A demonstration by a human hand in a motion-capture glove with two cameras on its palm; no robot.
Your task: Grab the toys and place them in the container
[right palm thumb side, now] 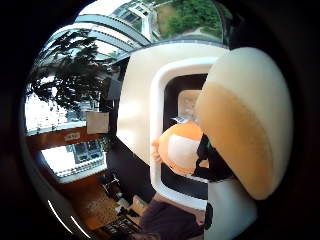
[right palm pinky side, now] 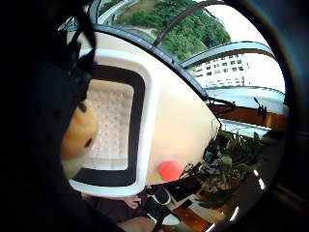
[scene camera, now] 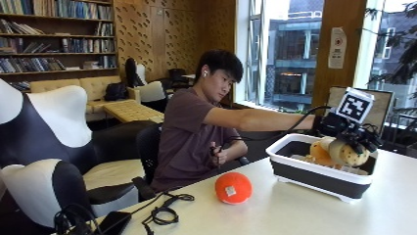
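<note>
My gloved right hand (scene camera: 340,131) is stretched out over the white-rimmed black container (scene camera: 312,177) at the table's right end. It grips a tan and cream plush toy (scene camera: 348,152), which hangs just above the container's opening. This toy fills much of the thumb side palm view (right palm thumb side: 245,125) and also shows in the little finger side view (right palm pinky side: 79,135). An orange plush toy with a white patch (right palm thumb side: 182,147) lies inside the container (right palm thumb side: 157,100), and the outside view shows it too (scene camera: 318,151). An orange ball toy (scene camera: 233,187) sits on the table left of the container (right palm pinky side: 147,121), seen in the little finger side view as well (right palm pinky side: 170,170).
Black cables (scene camera: 163,213) lie at the table's near left edge. The person's bare left hand (scene camera: 216,154) is held near the chest. Black and white chairs (scene camera: 45,147) stand to the left of the table.
</note>
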